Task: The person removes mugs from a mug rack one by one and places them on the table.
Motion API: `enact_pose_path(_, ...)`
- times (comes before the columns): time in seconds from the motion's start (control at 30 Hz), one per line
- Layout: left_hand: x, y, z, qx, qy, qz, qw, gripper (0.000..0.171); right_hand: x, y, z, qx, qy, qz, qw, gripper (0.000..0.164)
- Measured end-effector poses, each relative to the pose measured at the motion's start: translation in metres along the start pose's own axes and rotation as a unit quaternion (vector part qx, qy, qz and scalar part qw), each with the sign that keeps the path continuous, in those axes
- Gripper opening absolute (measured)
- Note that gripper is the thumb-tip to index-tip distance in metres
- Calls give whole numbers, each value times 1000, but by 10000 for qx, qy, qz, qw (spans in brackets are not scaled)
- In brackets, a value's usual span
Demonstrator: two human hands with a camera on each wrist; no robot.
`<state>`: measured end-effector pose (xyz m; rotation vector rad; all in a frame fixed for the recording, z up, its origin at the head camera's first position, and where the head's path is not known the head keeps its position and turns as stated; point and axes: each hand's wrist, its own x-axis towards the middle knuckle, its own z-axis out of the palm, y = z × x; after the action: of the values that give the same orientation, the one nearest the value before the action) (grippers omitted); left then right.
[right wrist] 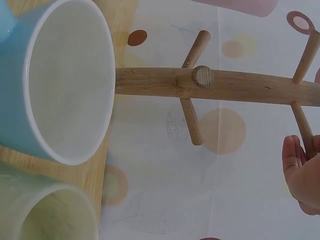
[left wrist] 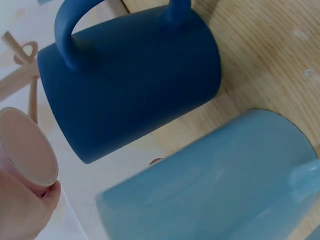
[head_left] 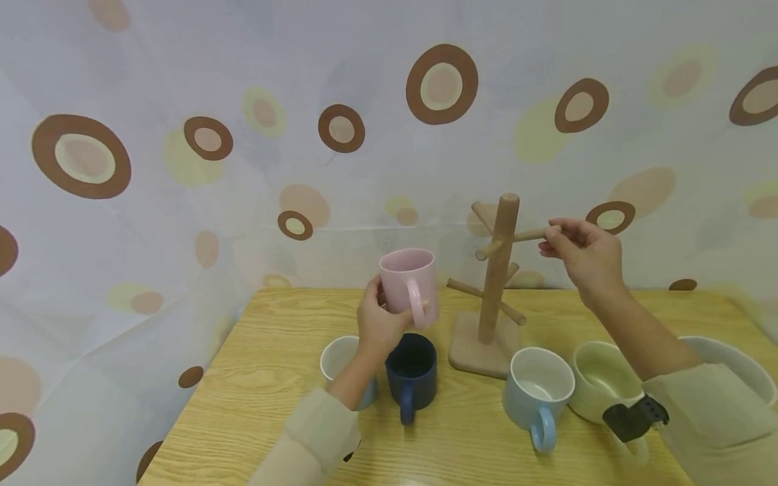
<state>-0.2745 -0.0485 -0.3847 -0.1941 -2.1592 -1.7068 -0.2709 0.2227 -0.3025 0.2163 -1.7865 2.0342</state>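
A pink mug (head_left: 404, 287) is held up off the table by my left hand (head_left: 378, 318), its handle turned toward me. In the left wrist view the same mug (left wrist: 27, 150) shows its pale base above the fingers. To the right stands a wooden mug tree (head_left: 498, 270) with several pegs, none carrying a mug. My right hand (head_left: 586, 260) pinches the tip of its upper right peg (head_left: 530, 235) between thumb and fingers. The right wrist view shows that hand (right wrist: 305, 175) at the peg's end.
Below the left hand stand a dark blue mug (head_left: 412, 371) and a light blue mug (head_left: 338, 358). Under the right arm are another light blue mug (head_left: 537, 388), a pale green mug (head_left: 602, 381) and a white bowl (head_left: 729, 358). A patterned curtain (head_left: 365, 182) hangs behind the table (head_left: 243, 405).
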Motion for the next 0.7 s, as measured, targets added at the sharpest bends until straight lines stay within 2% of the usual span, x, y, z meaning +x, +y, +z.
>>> enact_pose_path(0.17,-8,0,2,-170,56,392,9991,76,-4,1,1,-52,184,46,9998,9)
enact_pose_path(0.27,-13,2,2,-309,28,512,9982,78,-6,1,2,56,405,133,9991,10)
enact_pose_path(0.43,-18,6,2,-426,-30,630,9971,76,-15,-2,4,206,1401,343,9893,9)
enact_pose_path(0.5,-20,7,2,-500,-68,652,9966,75,-21,-1,8,260,1834,158,9826,9)
enact_pose_path(0.57,-22,8,3,-578,-89,670,9960,75,-31,0,15,269,2077,-132,9777,11)
enact_pose_path(0.63,-24,10,4,-601,-77,712,9956,75,-44,1,24,180,2042,-354,9781,13)
enact_pose_path(0.7,-26,11,5,-594,-52,757,9953,75,-59,1,35,16,1736,-362,9841,15)
